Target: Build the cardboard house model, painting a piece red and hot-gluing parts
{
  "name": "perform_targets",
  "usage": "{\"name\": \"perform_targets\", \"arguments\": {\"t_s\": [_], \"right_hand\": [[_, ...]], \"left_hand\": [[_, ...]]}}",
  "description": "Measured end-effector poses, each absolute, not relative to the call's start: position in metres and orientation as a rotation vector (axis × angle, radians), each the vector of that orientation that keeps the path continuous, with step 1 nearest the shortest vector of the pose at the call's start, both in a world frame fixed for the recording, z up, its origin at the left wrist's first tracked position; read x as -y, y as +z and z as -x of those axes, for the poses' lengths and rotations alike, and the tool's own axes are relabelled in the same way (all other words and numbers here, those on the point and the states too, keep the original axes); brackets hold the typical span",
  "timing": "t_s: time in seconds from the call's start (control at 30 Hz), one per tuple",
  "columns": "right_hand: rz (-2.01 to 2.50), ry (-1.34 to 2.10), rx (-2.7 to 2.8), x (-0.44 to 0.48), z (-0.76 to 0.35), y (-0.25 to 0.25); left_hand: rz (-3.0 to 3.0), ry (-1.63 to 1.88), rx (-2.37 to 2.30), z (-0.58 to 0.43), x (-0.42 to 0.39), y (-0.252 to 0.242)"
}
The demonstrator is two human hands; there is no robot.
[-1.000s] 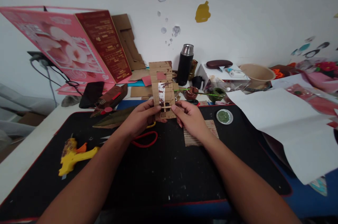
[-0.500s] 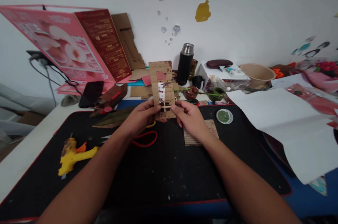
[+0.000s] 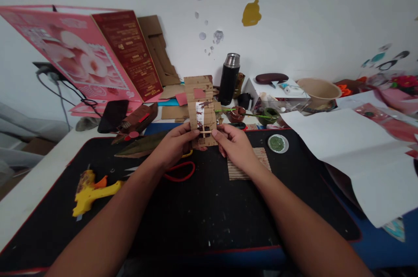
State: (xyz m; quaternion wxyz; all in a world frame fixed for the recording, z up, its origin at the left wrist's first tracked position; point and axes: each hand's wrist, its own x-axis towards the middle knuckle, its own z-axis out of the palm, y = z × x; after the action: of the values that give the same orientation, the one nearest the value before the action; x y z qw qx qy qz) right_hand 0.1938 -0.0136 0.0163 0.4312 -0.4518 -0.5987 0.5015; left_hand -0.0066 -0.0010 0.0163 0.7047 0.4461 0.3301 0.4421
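Upright between my hands stands a brown cardboard piece (image 3: 191,94) with cut-out openings, brown stains and a white printed label. My left hand (image 3: 176,141) is closed on its left edge, near the bottom. On the opposite edge, my right hand (image 3: 233,143) grips it with the thumb in front. Both thumbs press the ends of a thin light strip (image 3: 205,132) lying across a lower opening. Under my right wrist is a corrugated cardboard square (image 3: 240,170). Red-handled scissors (image 3: 183,172) lie by my left forearm, partly hidden by it.
A yellow glue gun (image 3: 89,192) lies left on the black mat (image 3: 209,220). A dish of green paint (image 3: 277,143) sits right of my hands. Behind stand a black thermos (image 3: 229,81), paint jars and a pink box (image 3: 81,59). White paper (image 3: 352,150) covers the right side.
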Motion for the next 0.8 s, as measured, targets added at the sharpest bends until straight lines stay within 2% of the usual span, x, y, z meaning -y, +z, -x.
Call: {"name": "perform_targets", "arguments": {"t_s": [0.8], "right_hand": [[1.133,1.237,1.492,0.0146,-0.1938,0.0164]], "left_hand": [[-0.991,0.975,-0.736,0.007,0.0016,0.0157]]}}
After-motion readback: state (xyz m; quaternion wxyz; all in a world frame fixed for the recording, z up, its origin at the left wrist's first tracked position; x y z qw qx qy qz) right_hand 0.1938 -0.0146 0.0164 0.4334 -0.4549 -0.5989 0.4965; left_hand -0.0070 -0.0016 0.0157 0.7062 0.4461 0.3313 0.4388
